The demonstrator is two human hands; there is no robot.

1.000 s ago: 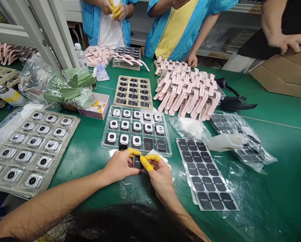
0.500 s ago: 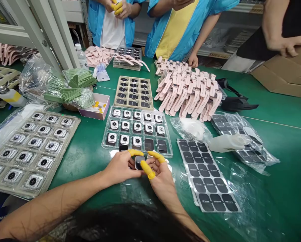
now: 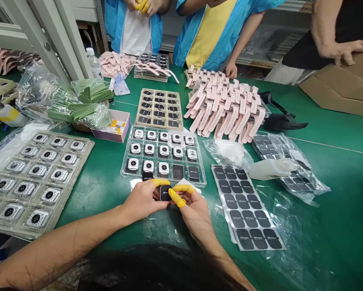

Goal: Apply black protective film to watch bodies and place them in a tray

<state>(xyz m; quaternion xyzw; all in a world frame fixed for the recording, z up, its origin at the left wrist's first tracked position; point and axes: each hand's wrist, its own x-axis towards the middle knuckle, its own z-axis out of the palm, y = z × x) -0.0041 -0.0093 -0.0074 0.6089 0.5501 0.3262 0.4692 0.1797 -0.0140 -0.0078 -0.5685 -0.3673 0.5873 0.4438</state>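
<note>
A small black-faced watch case (image 3: 164,193) is pinched by my left hand (image 3: 145,199), with yellow covers on its fingertips. My right hand (image 3: 192,204) touches the right edge of the case, its yellow-covered thumb and index finger closed on it. Just beyond the hands lies a clear tray (image 3: 164,141) with rows of white watch bodies and a black piece in its front right pocket. One black square (image 3: 147,176) rests at the tray's front edge. To the right is a sheet of black stickers (image 3: 236,202).
At the left is a beige tray (image 3: 78,178) of watch bodies. Behind stand another tray of black pieces (image 3: 159,108), green straps (image 3: 90,103), and pink straps (image 3: 226,105). A squeeze bottle (image 3: 270,169) lies right. Co-workers' hands and blue sleeves are across the table.
The view has shifted slightly. My right thumb and index finger have come together at the case, and its black face now turns more toward the camera.
</note>
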